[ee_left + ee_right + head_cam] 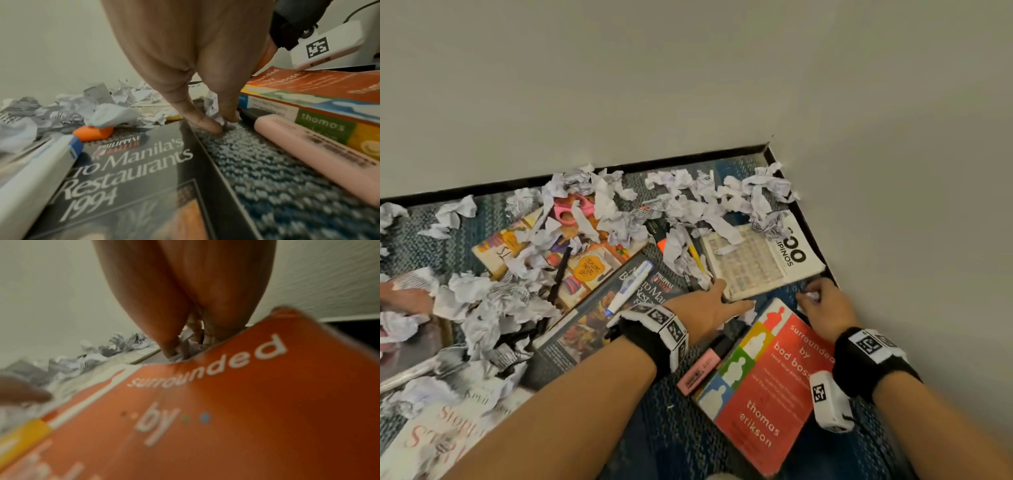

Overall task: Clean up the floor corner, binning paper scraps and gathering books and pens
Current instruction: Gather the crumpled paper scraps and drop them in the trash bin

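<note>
Right hand [825, 308] pinches a crumpled paper scrap [812, 296] beyond the red paperback [767, 387]; left hand [709, 308] pinches another scrap [219, 119] on the carpet [277, 178].

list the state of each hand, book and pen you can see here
left hand: pinching a paper scrap off the carpet
right hand: gripping crumpled paper
red book: closed, flat on carpet
Manila restaurants book: closed, flat
pink highlighter: capped, beside the red book
correction pen: lying on the Manila restaurants book
</note>
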The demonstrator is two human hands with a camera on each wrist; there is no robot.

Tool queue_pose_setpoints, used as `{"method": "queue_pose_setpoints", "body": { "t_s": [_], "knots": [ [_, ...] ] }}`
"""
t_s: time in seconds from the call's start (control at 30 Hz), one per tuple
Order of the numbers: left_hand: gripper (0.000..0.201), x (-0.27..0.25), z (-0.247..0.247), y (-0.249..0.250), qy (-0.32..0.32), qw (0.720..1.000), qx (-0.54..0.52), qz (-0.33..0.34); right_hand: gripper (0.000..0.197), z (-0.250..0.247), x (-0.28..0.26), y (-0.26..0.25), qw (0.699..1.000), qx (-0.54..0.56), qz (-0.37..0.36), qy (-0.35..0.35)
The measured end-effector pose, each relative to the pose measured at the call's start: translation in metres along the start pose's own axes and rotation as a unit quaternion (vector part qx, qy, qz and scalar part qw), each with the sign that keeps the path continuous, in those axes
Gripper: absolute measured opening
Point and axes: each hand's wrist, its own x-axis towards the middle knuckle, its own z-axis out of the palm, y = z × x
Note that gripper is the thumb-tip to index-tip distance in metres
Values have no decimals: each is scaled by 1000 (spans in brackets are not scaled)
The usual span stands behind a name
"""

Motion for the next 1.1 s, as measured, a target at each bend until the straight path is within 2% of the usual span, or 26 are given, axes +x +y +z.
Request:
{"method": "queue_pose_setpoints", "body": {
  "t_s": [0.03, 0.1, 0.17, 0.23, 0.3, 0.33, 0.43, 0.5, 0.53, 0.63, 0.7, 0.77, 0.87, 0.93, 1.03, 1.1],
  "knots": [
    [88, 0, -4, 2, 9, 1000, 0, -3, 24, -1, -2, -2, 1000, 15, 7, 20],
    [67, -3, -8, 7, 17, 1000, 1, -7, 26, -5, -5, -9, 996, 29, -5, 85],
    [48, -8, -4, 8, 21, 1000, -4, -9, 26, -8, -3, -26, 988, 24, -42, 146],
    [46, -14, -1, 1, 43, 999, -19, -9, 28, -12, 4, -51, 980, 24, -83, 177],
    [38, -18, -5, -15, 108, 992, -60, -34, 25, -16, 14, -75, 971, 16, -133, 198],
    [33, -20, -10, -23, 156, 981, -96, -64, 23, -18, 19, -86, 965, 0, -158, 207],
    [25, -24, -29, -44, 299, 922, -175, -171, 26, -22, 45, -106, 947, -51, -205, 244],
    [22, -21, -33, -53, 357, 897, -138, -222, 38, -13, 60, -109, 947, -120, -195, 227],
    [25, -18, -32, -56, 377, 885, -109, -248, 48, -7, 67, -107, 952, -153, -176, 197],
    [41, -7, -32, -60, 364, 877, -28, -312, 73, 11, 77, -103, 967, -176, -156, 101],
    [64, 3, -37, -64, 326, 884, 0, -336, 73, 22, 78, -101, 967, -178, -172, 62],
    [83, 14, -40, -71, 285, 898, 7, -335, 62, 27, 78, -102, 959, -185, -208, 52],
    [98, 30, -30, -86, 236, 922, -28, -307, 31, 28, 83, -106, 941, -171, -279, 85],
    [96, 35, -20, -96, 220, 932, -57, -282, 23, 24, 87, -112, 932, -152, -301, 131],
    [70, 34, -16, -101, 230, 933, -2, -276, 33, 10, 92, -129, 926, -116, -303, 194],
    [58, 35, -19, -104, 252, 923, -1, -291, 41, 3, 101, -144, 929, -131, -281, 202]
  ]
}}
